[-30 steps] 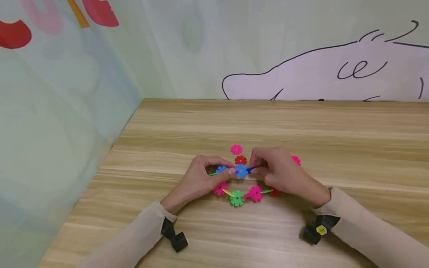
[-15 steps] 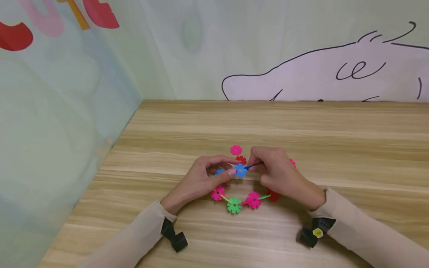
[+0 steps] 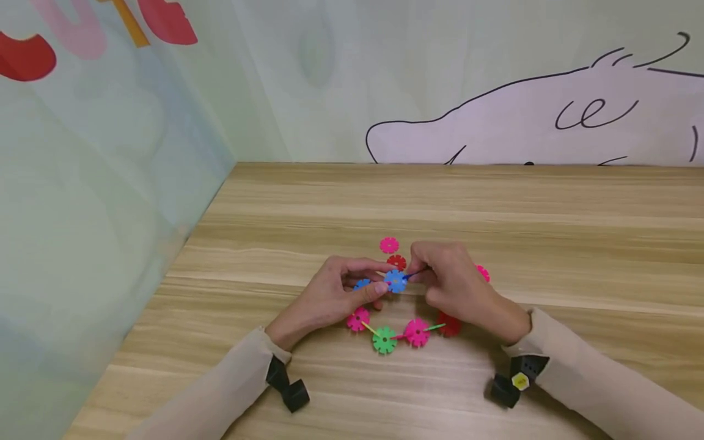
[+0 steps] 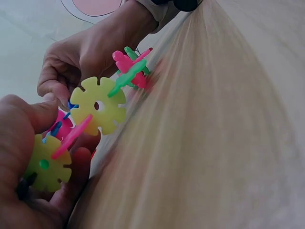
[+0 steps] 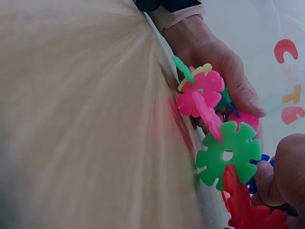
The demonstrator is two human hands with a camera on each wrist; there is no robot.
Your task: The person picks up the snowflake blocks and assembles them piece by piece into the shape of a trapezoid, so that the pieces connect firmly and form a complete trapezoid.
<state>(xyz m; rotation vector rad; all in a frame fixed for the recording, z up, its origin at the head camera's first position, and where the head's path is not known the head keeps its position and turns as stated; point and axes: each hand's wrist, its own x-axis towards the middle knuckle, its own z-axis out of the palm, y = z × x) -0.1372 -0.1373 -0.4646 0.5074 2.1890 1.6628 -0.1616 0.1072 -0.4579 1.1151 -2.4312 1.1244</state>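
Observation:
My left hand [image 3: 330,292] pinches a linked chain of notched, flower-shaped plastic discs beside a light blue disc [image 3: 395,281]. Between thumb and finger, my right hand [image 3: 459,280] grips a dark blue disc [image 3: 416,274] that meets the light blue one's right edge; whether it is fully slotted in, I cannot tell. Nearer the body the chain hangs in a curve, with a pink disc [image 3: 357,319], a green disc [image 3: 384,340], another pink disc [image 3: 417,332] and a red disc [image 3: 449,325]. Yellow discs [image 4: 98,106] show in the left wrist view. The right hand partly hides the chain.
Beyond the hands, a loose pink disc [image 3: 389,245] and a red disc [image 3: 396,263] lie on the wood-grain table [image 3: 308,208]. A printed wall [image 3: 308,91] rises along the table's back and left edges. Each wrist carries a black camera.
The near part of the chain has shifted toward the body. My right hand has moved slightly left, and the dark blue disc now appears more edge-on. The left hand stays nearly in place.

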